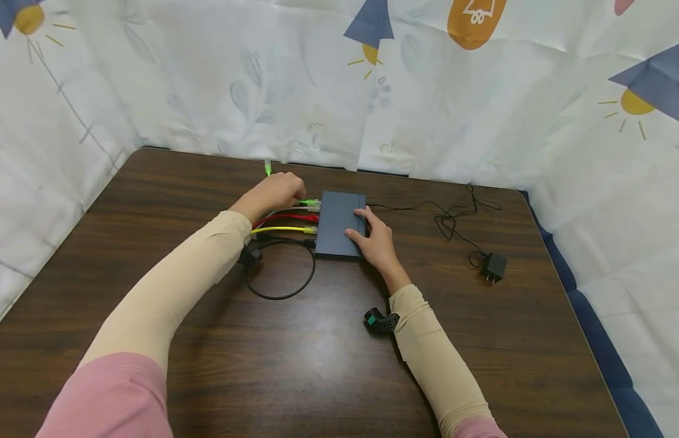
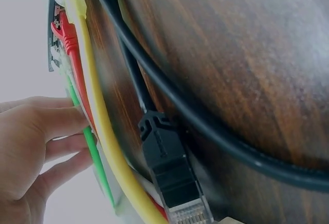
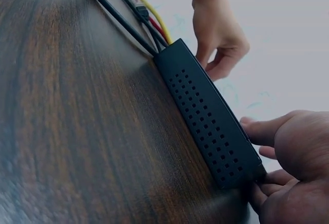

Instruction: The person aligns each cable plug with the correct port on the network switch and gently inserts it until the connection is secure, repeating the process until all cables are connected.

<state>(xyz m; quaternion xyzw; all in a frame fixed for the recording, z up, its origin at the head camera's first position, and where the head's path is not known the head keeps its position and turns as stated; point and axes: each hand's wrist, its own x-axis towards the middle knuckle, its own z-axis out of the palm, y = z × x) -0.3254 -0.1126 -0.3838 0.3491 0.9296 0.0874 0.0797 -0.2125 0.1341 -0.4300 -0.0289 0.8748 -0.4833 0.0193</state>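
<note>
A dark blue-grey network switch (image 1: 336, 226) lies flat on the table, with several network cables in its left side. My left hand (image 1: 276, 193) pinches the green network cable (image 2: 94, 152) close to its plug at the switch. Beside it run a grey cable (image 1: 298, 209), a red cable (image 1: 292, 216) and a yellow cable (image 2: 97, 95). Nearest me is a black cable (image 1: 280, 297), looped on the table; its loose plug (image 2: 175, 167) shows in the left wrist view. My right hand (image 1: 379, 240) grips the switch's right side, thumb on the top face.
A thin black power cord (image 1: 448, 220) runs right from the switch to a black power adapter (image 1: 493, 266). The green cable's other plug (image 1: 268, 168) sticks up near the table's back edge. A patterned white curtain (image 1: 317, 91) hangs behind the brown table (image 1: 295, 377).
</note>
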